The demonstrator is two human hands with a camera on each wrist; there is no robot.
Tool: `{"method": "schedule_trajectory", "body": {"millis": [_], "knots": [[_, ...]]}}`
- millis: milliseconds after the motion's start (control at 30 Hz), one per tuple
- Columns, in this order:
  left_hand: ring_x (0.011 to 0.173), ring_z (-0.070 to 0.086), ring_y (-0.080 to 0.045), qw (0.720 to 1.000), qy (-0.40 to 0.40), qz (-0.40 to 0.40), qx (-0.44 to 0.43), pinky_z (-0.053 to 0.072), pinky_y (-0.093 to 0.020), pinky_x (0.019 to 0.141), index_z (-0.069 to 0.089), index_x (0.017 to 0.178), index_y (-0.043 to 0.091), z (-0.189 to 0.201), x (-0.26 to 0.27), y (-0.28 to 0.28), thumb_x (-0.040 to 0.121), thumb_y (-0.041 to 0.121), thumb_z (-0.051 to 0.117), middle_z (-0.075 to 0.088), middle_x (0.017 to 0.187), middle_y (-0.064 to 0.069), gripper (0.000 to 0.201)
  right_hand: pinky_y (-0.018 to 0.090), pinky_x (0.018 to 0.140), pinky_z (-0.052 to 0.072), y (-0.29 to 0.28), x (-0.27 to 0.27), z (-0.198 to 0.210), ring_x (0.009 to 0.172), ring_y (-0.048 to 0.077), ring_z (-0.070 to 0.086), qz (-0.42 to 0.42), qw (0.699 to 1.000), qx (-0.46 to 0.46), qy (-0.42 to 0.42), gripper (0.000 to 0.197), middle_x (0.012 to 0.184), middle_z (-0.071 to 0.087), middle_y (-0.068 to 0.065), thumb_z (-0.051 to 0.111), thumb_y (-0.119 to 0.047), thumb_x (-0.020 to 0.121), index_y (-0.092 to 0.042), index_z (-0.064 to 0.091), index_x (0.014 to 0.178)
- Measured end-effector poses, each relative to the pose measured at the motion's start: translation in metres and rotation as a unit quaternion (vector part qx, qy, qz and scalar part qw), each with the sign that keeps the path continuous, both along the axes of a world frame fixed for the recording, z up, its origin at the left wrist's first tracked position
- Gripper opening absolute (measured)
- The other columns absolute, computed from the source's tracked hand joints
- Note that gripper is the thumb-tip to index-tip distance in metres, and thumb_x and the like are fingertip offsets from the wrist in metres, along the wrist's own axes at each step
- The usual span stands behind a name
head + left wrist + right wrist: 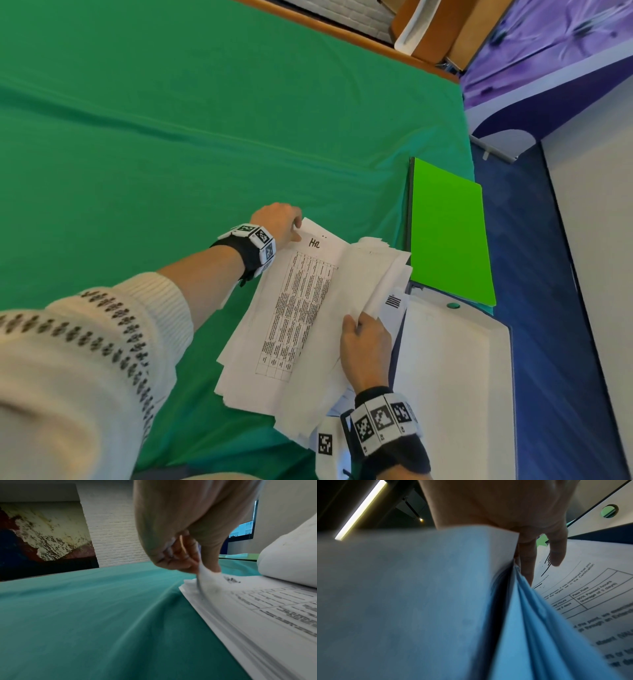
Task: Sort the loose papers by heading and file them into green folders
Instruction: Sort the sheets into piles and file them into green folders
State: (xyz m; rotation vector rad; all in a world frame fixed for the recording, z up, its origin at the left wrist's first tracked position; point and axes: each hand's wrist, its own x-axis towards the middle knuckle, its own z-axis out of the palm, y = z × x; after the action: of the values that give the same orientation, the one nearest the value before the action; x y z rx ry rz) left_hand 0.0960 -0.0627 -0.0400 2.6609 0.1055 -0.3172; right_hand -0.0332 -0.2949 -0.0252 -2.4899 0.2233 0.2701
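A stack of loose white papers (291, 318) lies on the green cloth near the right edge. Its top sheet shows a printed table under a handwritten heading (314, 243). My left hand (279, 221) pinches the far left corner of that top sheet (205, 580), lifting it slightly. My right hand (364, 346) grips a thick bundle of sheets (380, 270) turned up and over to the right; in the right wrist view the bundle (419, 601) fills the left side. A bright green folder (448, 233) lies flat just beyond the papers.
A white binder (455, 377) with a green-ringed hole lies at the right, under the papers' edge, with a printed sheet (590, 595) on it. The green cloth (171, 137) stretches left and far. Blue floor and white furniture stand to the right.
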Motion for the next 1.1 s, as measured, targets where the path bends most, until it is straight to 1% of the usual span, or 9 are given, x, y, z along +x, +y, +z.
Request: {"method": "schedule_trajectory", "body": {"millis": [233,333,533,667,800,900,967,1033,1100], "knots": [[0.066,0.051,-0.015,0.985,-0.048,-0.115,0.12,0.044,-0.028,0.06,0.054,0.076,0.017,0.018,0.001,-0.005,0.101,0.049,0.041,0.06,0.079,0.001,0.043,0.028,0.061,0.034,-0.002,-0.002,0.0,0.073,0.023,0.054,-0.006,1.0,0.001,-0.019,0.031,0.077,0.058,0.009,0.052,-0.024,0.096,-0.014,0.055,0.067],[0.081,0.05,-0.013,0.968,-0.083,-0.156,0.177,0.045,-0.029,0.064,0.064,0.089,0.02,0.027,-0.003,-0.009,0.101,0.055,0.029,0.057,0.086,0.005,0.051,0.026,0.062,0.034,-0.001,-0.004,0.003,0.073,0.018,0.054,0.01,0.999,-0.003,-0.033,0.026,0.077,0.061,0.006,0.057,-0.029,0.094,-0.014,0.063,0.075],[0.088,0.036,-0.01,0.955,-0.174,-0.181,0.156,0.041,-0.024,0.071,0.07,0.105,0.022,0.03,-0.017,-0.016,0.098,0.054,0.037,0.039,0.094,0.007,0.046,0.025,0.066,0.035,-0.003,-0.007,0.0,0.083,0.024,0.058,0.01,0.998,-0.032,-0.046,0.024,0.087,0.06,0.008,0.057,-0.026,0.094,-0.004,0.064,0.092],[0.091,0.052,-0.01,0.968,-0.171,-0.176,0.057,0.039,-0.021,0.071,0.067,0.114,0.021,0.016,-0.041,-0.02,0.1,0.048,0.041,0.056,0.104,0.005,0.04,0.025,0.069,0.038,-0.005,-0.01,-0.001,0.085,0.025,0.059,0.008,0.999,-0.012,-0.051,0.02,0.093,0.062,0.012,0.055,-0.023,0.095,-0.003,0.059,0.098],[0.093,0.061,-0.017,0.994,-0.036,-0.079,-0.073,0.049,-0.031,0.081,0.058,0.126,0.013,0.005,-0.067,-0.02,0.094,0.051,0.055,0.064,0.117,-0.001,0.05,0.028,0.074,0.044,-0.008,-0.012,0.001,0.093,0.029,0.061,-0.004,0.999,-0.002,-0.052,0.021,0.103,0.064,0.013,0.054,-0.018,0.095,-0.004,0.053,0.111],[0.069,0.048,-0.018,0.978,0.068,-0.015,-0.197,0.039,-0.025,0.061,0.053,0.091,0.011,0.002,-0.095,-0.018,0.081,0.073,0.052,0.056,0.083,0.0,0.063,0.03,0.081,0.047,-0.003,-0.016,0.01,0.089,0.02,0.06,-0.033,0.997,0.049,-0.049,0.057,0.103,0.06,0.002,0.053,-0.013,0.096,-0.019,0.024,0.145],[0.079,0.057,-0.015,0.947,0.126,0.0,-0.295,0.047,-0.026,0.07,0.053,0.106,0.01,0.009,-0.114,-0.025,0.082,0.078,0.041,0.06,0.095,0.005,0.073,0.03,0.081,0.048,0.0,-0.017,0.012,0.085,0.015,0.058,-0.007,0.996,0.051,-0.068,0.073,0.098,0.055,-0.004,0.051,-0.009,0.096,-0.032,0.01,0.151],[0.103,0.064,-0.016,0.907,0.18,0.0,-0.38,0.054,-0.036,0.089,0.042,0.142,0.024,0.018,-0.13,-0.036,0.083,0.079,0.03,0.054,0.129,0.011,0.082,0.029,0.084,0.046,0.002,-0.015,0.008,0.092,0.019,0.059,0.047,0.996,0.008,-0.075,0.057,0.103,0.056,0.0,0.048,-0.008,0.096,-0.031,0.033,0.146],[0.098,0.068,-0.016,0.882,0.2,-0.014,-0.427,0.057,-0.034,0.083,0.038,0.145,0.033,0.023,-0.138,-0.048,0.083,0.077,0.025,0.055,0.13,0.008,0.077,0.031,0.084,0.046,0.004,-0.013,0.005,0.093,0.023,0.057,0.076,0.994,-0.025,-0.071,0.029,0.103,0.054,0.007,0.046,-0.01,0.096,-0.02,0.061,0.12]]}}
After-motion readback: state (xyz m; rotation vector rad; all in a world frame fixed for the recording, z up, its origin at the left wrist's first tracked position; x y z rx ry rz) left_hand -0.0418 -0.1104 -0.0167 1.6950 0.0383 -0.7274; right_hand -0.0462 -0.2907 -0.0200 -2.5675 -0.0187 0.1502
